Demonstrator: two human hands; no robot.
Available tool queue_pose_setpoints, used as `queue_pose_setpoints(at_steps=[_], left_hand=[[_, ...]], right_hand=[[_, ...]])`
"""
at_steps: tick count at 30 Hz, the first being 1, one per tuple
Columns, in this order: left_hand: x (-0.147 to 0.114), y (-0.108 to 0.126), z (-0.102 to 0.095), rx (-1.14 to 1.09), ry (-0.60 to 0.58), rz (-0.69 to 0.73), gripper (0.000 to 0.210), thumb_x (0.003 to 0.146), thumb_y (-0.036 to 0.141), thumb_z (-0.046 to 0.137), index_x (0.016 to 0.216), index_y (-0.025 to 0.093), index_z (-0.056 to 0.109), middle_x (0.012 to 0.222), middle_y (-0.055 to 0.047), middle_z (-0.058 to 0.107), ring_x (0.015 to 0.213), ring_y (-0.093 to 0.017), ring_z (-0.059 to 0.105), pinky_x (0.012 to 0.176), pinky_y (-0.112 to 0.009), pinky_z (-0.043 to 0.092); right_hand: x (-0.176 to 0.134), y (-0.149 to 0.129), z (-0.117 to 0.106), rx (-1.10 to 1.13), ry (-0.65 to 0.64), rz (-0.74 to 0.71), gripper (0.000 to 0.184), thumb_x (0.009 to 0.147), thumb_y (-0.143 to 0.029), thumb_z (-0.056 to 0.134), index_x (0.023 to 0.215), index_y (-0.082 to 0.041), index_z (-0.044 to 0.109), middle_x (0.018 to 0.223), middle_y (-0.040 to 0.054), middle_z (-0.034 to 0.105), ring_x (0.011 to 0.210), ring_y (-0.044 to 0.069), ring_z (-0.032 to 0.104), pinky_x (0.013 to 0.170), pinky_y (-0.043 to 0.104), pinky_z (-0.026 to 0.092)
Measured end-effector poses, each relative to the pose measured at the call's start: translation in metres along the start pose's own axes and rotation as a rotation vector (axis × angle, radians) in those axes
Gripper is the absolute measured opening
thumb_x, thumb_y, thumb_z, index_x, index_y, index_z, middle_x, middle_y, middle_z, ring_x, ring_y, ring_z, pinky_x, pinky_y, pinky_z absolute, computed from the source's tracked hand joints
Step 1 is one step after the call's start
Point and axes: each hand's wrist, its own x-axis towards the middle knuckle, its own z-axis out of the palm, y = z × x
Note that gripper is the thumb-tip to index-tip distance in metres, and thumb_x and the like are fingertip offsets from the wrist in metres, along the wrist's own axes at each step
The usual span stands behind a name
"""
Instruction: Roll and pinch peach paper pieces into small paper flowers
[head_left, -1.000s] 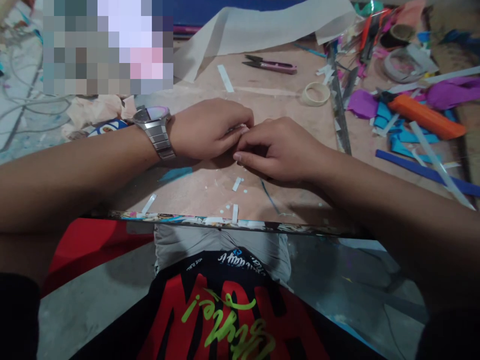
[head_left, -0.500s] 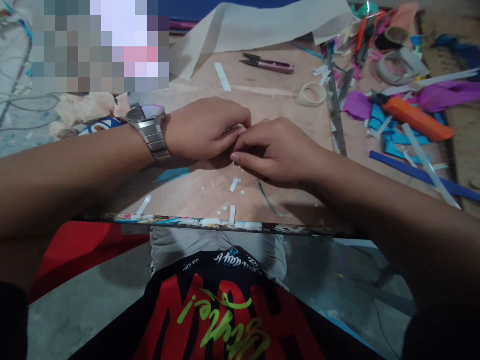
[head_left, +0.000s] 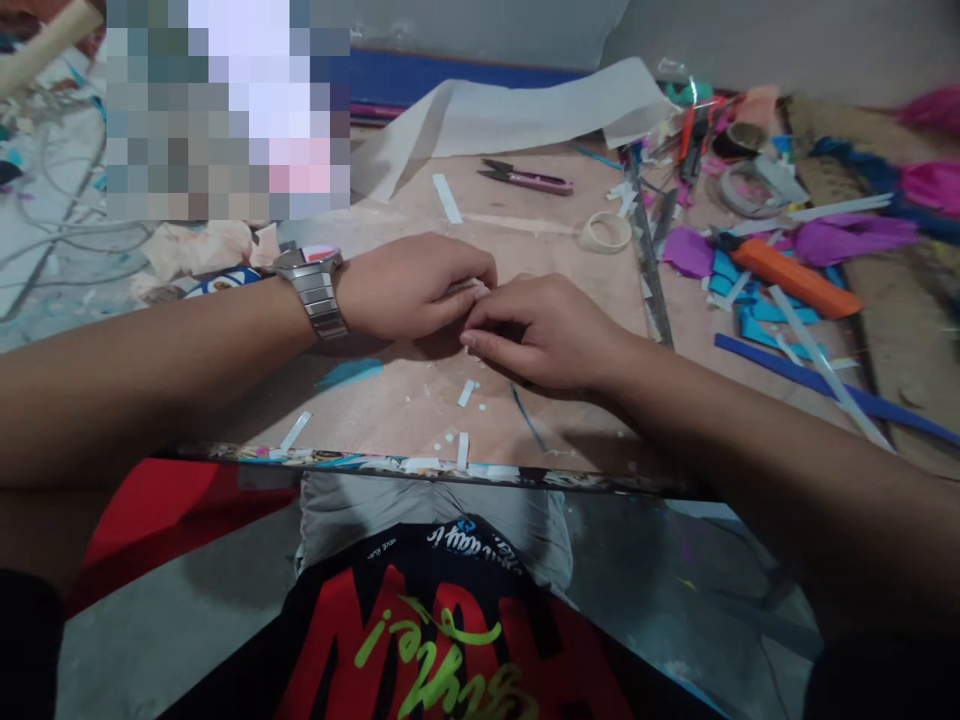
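My left hand [head_left: 416, 285], with a metal watch [head_left: 319, 285] on its wrist, is closed, its fingers curled over at the tips. Against it rests my right hand [head_left: 555, 330], thumb and fingers bent in a pinch. A bit of something small and pale shows between the two hands; the fingers hide most of it. Just below them on the wooden tabletop [head_left: 390, 410] lie a short white strip [head_left: 466, 392] and tiny white scraps. Beyond the hands are thread snips [head_left: 532, 180], a longer white strip [head_left: 448, 198] and a roll of masking tape [head_left: 606, 233].
A large white sheet [head_left: 525, 115] curls up at the back. To the right lie an orange cutter [head_left: 802, 275], a roll of clear tape [head_left: 757, 188], purple crepe paper [head_left: 855, 240] and a blue strip [head_left: 810, 378]. Crumpled peach paper [head_left: 199, 245] is at the left.
The camera has tilted up and turned slightly right, so the table sits lower in view. Both hands keep nearly the same closed pose together.
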Motion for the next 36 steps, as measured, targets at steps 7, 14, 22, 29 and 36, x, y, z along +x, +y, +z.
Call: queue_pose_setpoints(at_steps=[7, 14, 22, 29, 36], left_hand=[[0.000, 0.000, -0.003, -0.137, 0.025, -0.058, 0.040, 0.096, 0.032, 0.049, 0.133, 0.018, 0.055, 0.099, -0.007, 0.075, 0.084, -0.016, 0.065, 0.077, -0.029, 0.045], [0.001, -0.002, -0.006, -0.270, -0.004, -0.030, 0.042, 0.094, 0.036, 0.057, 0.134, 0.023, 0.050, 0.107, -0.008, 0.078, 0.088, -0.017, 0.070, 0.076, -0.028, 0.048], [0.001, -0.003, -0.008, -0.622, -0.105, -0.042, 0.052, 0.094, 0.035, 0.064, 0.140, 0.022, 0.043, 0.118, -0.011, 0.076, 0.095, -0.016, 0.071, 0.080, -0.027, 0.054], [0.001, -0.003, -0.009, -0.760, -0.141, -0.150, 0.056, 0.092, 0.033, 0.068, 0.141, 0.023, 0.043, 0.118, -0.012, 0.073, 0.090, -0.016, 0.072, 0.070, -0.023, 0.054], [0.003, -0.004, -0.011, -0.777, -0.111, -0.145, 0.041, 0.095, 0.030, 0.065, 0.131, 0.019, 0.051, 0.116, -0.011, 0.071, 0.092, -0.013, 0.070, 0.075, -0.023, 0.056]], right_hand=[[0.000, 0.000, 0.000, 0.024, 0.119, 0.058, 0.035, 0.098, -0.042, 0.055, 0.087, -0.015, 0.073, 0.083, 0.0047, 0.070, 0.078, 0.010, 0.056, 0.078, 0.026, 0.036], [0.001, 0.002, 0.000, 0.022, 0.303, 0.148, 0.032, 0.085, -0.044, 0.071, 0.090, -0.014, 0.059, 0.074, -0.0011, 0.059, 0.066, 0.006, 0.046, 0.068, 0.022, 0.031], [0.001, 0.001, -0.002, 0.088, 0.215, 0.138, 0.040, 0.088, -0.048, 0.071, 0.110, -0.017, 0.060, 0.088, 0.0009, 0.064, 0.074, 0.008, 0.051, 0.070, 0.021, 0.035], [0.001, 0.004, -0.001, 0.094, 0.227, 0.077, 0.046, 0.085, -0.048, 0.074, 0.117, -0.018, 0.063, 0.112, 0.0056, 0.069, 0.092, 0.013, 0.058, 0.083, 0.026, 0.041], [0.000, 0.006, 0.000, 0.067, 0.232, 0.056, 0.049, 0.088, -0.045, 0.071, 0.131, -0.022, 0.062, 0.132, 0.0076, 0.068, 0.119, 0.022, 0.065, 0.103, 0.036, 0.047]])
